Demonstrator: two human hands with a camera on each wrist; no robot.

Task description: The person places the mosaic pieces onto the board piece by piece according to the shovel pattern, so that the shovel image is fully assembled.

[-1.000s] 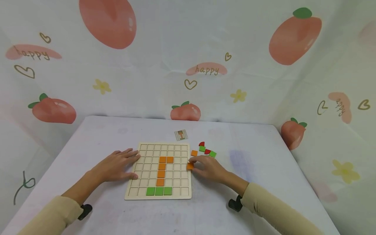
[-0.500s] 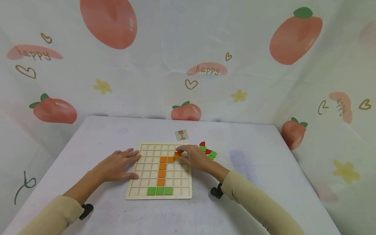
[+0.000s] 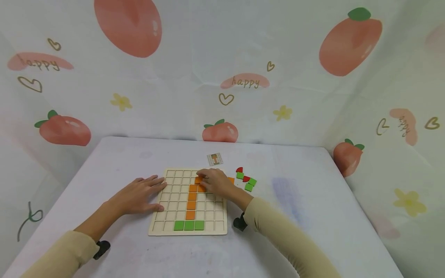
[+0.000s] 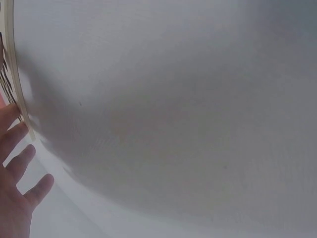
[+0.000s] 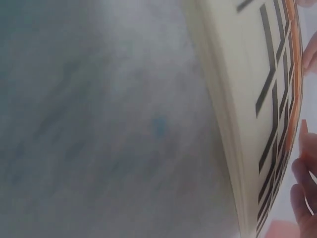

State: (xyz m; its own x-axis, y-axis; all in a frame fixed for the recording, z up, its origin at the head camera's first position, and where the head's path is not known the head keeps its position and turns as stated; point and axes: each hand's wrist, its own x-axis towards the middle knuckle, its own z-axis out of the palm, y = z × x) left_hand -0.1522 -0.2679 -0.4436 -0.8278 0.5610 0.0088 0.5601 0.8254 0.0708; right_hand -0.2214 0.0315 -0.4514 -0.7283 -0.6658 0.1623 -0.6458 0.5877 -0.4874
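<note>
Clock: centred on board, head view.
Grid board (image 3: 215,215): flat on the white table (image 3: 114,247), squared to the person, likely for easy reach by both hands.
Left hand (image 3: 140,195): 9 o'clock, fingers straight and spread, grasping nothing; fingertips and thumb at board edge, probably to stop it sliding.
Right hand (image 3: 217,183): reaching in from 2 o'clock, pinching one orange tile between thumb and fingers, seemingly by its edges so it can drop flat.
Held orange tile (image 3: 198,180): between 12 and 1, just beyond the laid orange tiles; seated or not, can't tell.
Orange tiles (image 3: 191,205): column toward 6, one extra at its top toward 3, partly hand-covered.
Green tiles (image 3: 189,225): row of three at 6, beneath column like a base.
Loose pieces (image 3: 248,187): 2 o'clock, off board, red and green, presumably kept near the picking hand.
Loose orange tile (image 3: 231,180): 2 o'clock, partly hidden by right hand.
Pattern card (image 3: 214,159): 1 o'clock, face up, likely for reference.
</note>
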